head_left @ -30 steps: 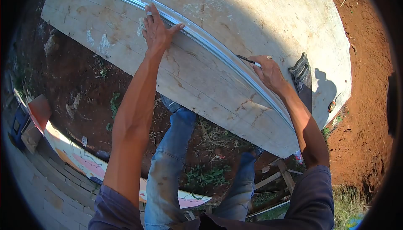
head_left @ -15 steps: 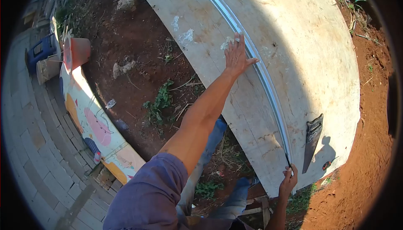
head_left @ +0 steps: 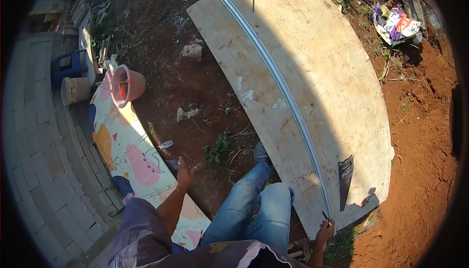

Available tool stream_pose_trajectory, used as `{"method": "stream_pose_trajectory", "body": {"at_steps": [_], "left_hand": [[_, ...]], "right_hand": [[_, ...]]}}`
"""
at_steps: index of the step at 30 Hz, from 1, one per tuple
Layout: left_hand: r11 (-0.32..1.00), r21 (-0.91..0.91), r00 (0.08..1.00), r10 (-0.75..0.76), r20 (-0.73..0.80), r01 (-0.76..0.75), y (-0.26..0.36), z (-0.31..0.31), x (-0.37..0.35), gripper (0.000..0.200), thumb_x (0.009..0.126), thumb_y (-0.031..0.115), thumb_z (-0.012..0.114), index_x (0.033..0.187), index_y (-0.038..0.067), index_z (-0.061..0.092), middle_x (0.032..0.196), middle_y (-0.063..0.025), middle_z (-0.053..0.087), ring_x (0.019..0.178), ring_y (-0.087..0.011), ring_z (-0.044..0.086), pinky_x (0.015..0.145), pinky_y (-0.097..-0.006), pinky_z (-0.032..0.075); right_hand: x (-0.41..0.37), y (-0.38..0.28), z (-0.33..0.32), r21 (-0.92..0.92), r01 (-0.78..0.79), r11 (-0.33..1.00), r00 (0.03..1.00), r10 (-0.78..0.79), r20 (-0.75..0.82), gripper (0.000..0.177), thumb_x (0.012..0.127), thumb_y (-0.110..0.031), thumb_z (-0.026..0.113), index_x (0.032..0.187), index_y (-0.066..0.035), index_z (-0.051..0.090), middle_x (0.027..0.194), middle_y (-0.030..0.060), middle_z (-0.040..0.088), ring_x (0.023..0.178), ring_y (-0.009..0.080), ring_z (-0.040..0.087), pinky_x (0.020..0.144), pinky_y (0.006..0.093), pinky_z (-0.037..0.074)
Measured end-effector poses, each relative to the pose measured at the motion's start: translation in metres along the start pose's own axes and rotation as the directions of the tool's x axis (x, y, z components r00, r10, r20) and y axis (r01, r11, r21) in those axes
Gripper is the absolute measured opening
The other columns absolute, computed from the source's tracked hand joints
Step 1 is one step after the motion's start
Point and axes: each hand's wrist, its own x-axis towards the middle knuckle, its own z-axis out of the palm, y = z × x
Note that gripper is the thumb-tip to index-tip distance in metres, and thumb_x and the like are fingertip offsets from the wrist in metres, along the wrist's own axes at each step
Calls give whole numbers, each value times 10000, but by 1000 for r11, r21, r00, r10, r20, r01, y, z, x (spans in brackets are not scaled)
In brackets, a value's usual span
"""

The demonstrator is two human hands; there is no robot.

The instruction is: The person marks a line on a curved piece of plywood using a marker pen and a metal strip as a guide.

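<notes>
A long silvery metal strip [head_left: 278,75] lies lengthwise on a large plywood sheet [head_left: 332,77], reaching past its far edge. My right hand [head_left: 326,230] is closed around a slim dark pencil or pen [head_left: 324,214] at the strip's near end. My left hand [head_left: 184,176] is raised off the plywood, fingers apart, above the edge of a patterned board [head_left: 146,170]; a small pale spot shows on one finger. A hand saw [head_left: 346,182] with a dark handle lies right of the strip. Near it is a small red and black object [head_left: 364,201], too small to name.
Left, a pink bucket [head_left: 132,84] stands on the patterned board, beside a whitish bucket [head_left: 75,91] and a blue plastic item [head_left: 68,67]. A thin bent rod [head_left: 253,1] lies on the far plywood. A crumpled colourful sack [head_left: 398,26] sits on the red soil. Paving lies far left.
My left hand has lifted off the metal strip and swung left and back towards my body. My right hand still holds the pencil or pen at the near end. The view has shifted.
</notes>
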Motion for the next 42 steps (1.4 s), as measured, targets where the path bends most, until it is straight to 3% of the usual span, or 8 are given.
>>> {"method": "stream_pose_trajectory", "body": {"at_steps": [5, 9, 14, 21, 23, 26, 29, 42], "left_hand": [[922, 335, 979, -202, -3, 192, -80, -220, -107, 935, 815, 249, 687, 1467, -72, 99, 1424, -383, 290, 1335, -503, 297, 1068, -463, 335], [701, 558, 880, -226, -418, 445, -130, -418, -152, 879, 806, 102, 685, 1489, 5, 140, 1377, -340, 396, 1242, -485, 426, 1003, -481, 393], [615, 392, 665, -306, -681, 685, -105, -529, -107, 827, 848, 106, 653, 1495, 17, 146, 1395, -313, 399, 1267, -468, 410, 1018, -462, 382], [871, 473, 911, 82, -404, 131, -19, -474, 93, 813, 867, 121, 655, 1493, -5, 152, 1421, -308, 374, 1252, -426, 463, 1023, -437, 391], [969, 157, 960, -152, -236, 192, 36, -443, 158, 795, 869, 124, 655, 1486, -15, 174, 1414, -304, 386, 1258, -409, 458, 1028, -412, 389], [992, -121, 999, -38, -36, 33, 96, -375, 225, 869, 849, 148, 676, 1495, -14, 119, 1410, -320, 383, 1238, -420, 478, 1021, -422, 403], [988, -150, 974, 59, 219, -26, 162, -330, 270, 839, 849, 180, 669, 1478, -39, 159, 1418, -323, 369, 1240, -433, 476, 1022, -432, 395], [701, 60, 703, 706, 83, -711, 292, -325, 577, 860, 805, 227, 724, 1469, 6, 224, 1250, -312, 524, 1117, -454, 535, 937, -473, 443]], "right_hand": [[103, -71, 34, 94, 282, 955, 958, -275, -85, 288, 941, -206, 525, 1092, 28, 596, 851, 133, 644, 687, 199, 600, 615, 313, 519], [137, -174, 53, 112, 319, 941, 947, -310, -86, 317, 939, -238, 530, 1123, 11, 597, 892, 140, 667, 692, 218, 605, 666, 333, 509], [116, -242, 84, 184, 300, 936, 953, -302, -17, 290, 928, -189, 539, 1134, 10, 584, 890, 134, 669, 708, 213, 626, 667, 332, 507], [39, -198, 132, -9, 285, 958, 958, -285, 38, 220, 907, -125, 540, 1063, 18, 597, 812, 111, 653, 671, 169, 618, 606, 313, 504], [-2, -204, 140, 15, 134, 991, 989, -135, 63, 206, 902, -107, 532, 1039, 33, 595, 795, 111, 635, 655, 164, 617, 571, 317, 509], [-44, -233, 162, -49, -134, 990, 990, 136, 41, 196, 905, -108, 521, 1013, 40, 593, 774, 113, 631, 631, 159, 615, 562, 321, 523], [-57, -267, 208, 106, -124, 987, 992, 125, -2, 196, 914, -117, 517, 1010, 37, 589, 788, 116, 645, 622, 160, 614, 582, 316, 530], [91, -599, 413, 307, 226, 925, 962, -261, 79, 238, 936, -169, 561, 1092, 2, 618, 855, 104, 680, 716, 167, 637, 675, 301, 504]]}}
